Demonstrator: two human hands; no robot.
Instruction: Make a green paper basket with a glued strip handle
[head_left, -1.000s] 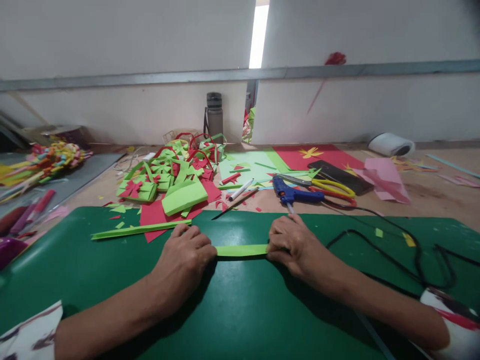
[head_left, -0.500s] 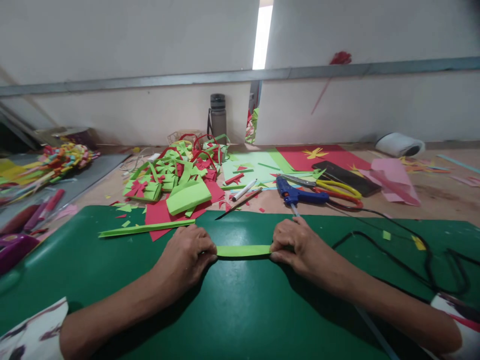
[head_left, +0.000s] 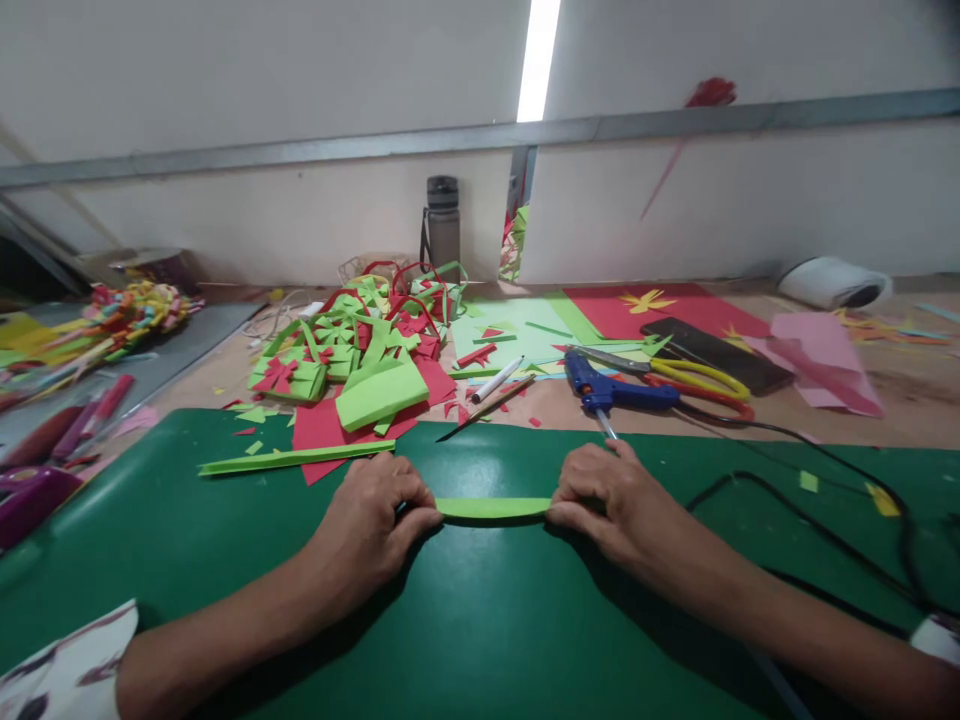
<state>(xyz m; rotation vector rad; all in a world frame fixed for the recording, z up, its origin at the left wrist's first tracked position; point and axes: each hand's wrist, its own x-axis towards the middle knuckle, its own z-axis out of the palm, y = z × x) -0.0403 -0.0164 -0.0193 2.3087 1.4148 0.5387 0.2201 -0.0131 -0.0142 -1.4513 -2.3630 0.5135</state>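
A narrow light-green paper strip [head_left: 493,510] stretches level between my two hands, just over the green mat [head_left: 480,620]. My left hand [head_left: 382,515] pinches its left end between thumb and fingers. At the other end, my right hand [head_left: 604,500] is closed on the strip in the same way. Both ends are hidden inside the fingers. Beyond my left hand lies a long folded green paper strip [head_left: 292,459], partly over a piece of red paper [head_left: 319,430]. A blue glue gun [head_left: 619,390] rests just past my right hand, its glue stick pointing toward me.
Green and red paper pieces [head_left: 360,340] are heaped behind the mat, with a dark bottle [head_left: 443,225] behind them. A white marker [head_left: 497,380], yellow-handled scissors [head_left: 705,375] and a black phone [head_left: 724,358] lie near the middle and right. A black cord [head_left: 817,545] loops across the mat's right side.
My head view has shifted slightly, so the objects at the right appear farther right. My hands look a little farther apart, with a bit more of the green strip showing between them.
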